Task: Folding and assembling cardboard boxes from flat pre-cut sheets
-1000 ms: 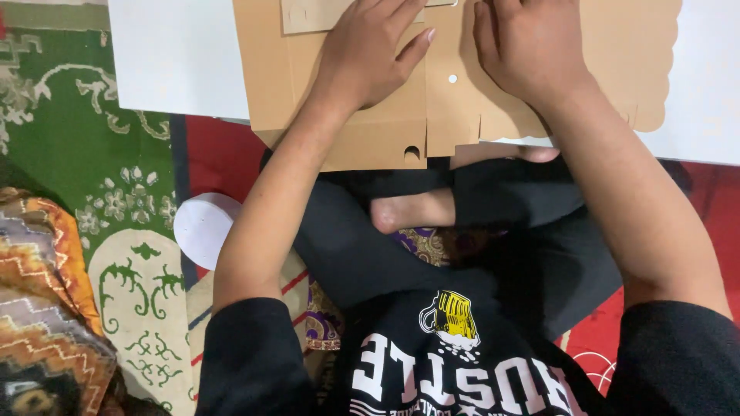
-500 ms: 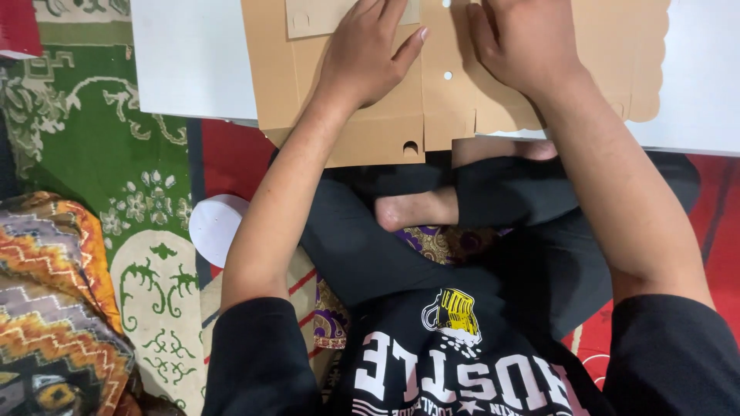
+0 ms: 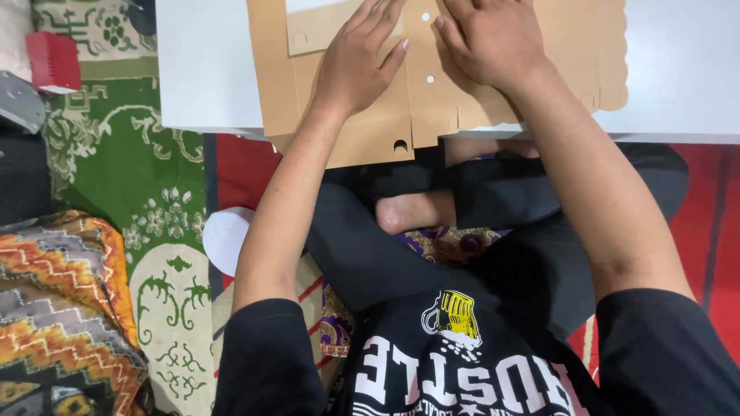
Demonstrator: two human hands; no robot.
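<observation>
Across the white desk (image 3: 208, 69) I pressed both hands, left hand (image 3: 356, 65) and right hand (image 3: 493, 40), fingers (image 3: 378, 19) spread flat, gripping nothing, on the flat brown die-cut cardboard sheet (image 3: 370, 131).

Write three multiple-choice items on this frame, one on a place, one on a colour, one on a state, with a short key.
1. Where does the flat brown cardboard sheet lie?
A. on the white table, one edge hanging over it
B. on the green patterned rug
C. across the person's lap

2. What colour is the small box at the far left?
A. blue
B. red
C. yellow

3. How are the left hand and right hand placed?
A. gripping scissors
B. raised in the air
C. pressed flat on the cardboard

Key: 1 A, its near edge juts past the table's edge. 2 B, it is plainly red. 3 C, both palms lie open on the sheet.
</observation>
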